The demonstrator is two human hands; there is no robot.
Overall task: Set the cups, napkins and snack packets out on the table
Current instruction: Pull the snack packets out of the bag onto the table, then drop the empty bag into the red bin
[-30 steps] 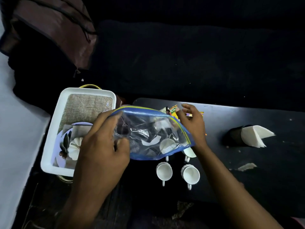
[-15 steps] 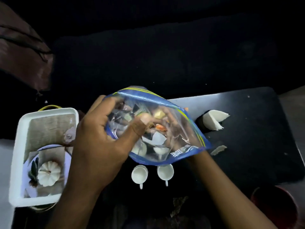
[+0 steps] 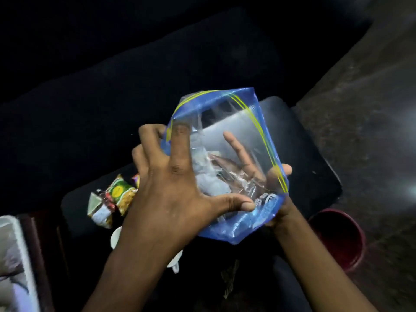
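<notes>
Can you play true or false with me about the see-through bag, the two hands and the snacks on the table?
1. Both hands are on the zip bag. True: the left hand grips its near side and the right hand shows through the plastic.
2. The bag has a red edge. False: the edge is blue with yellow zip lines.
3. Snack packets lie on the dark table, left of the left hand. True.
4. The bag is lying flat on the table. False: it is held up in the air.
5. A dark red bucket stands at the lower right. True.
</notes>
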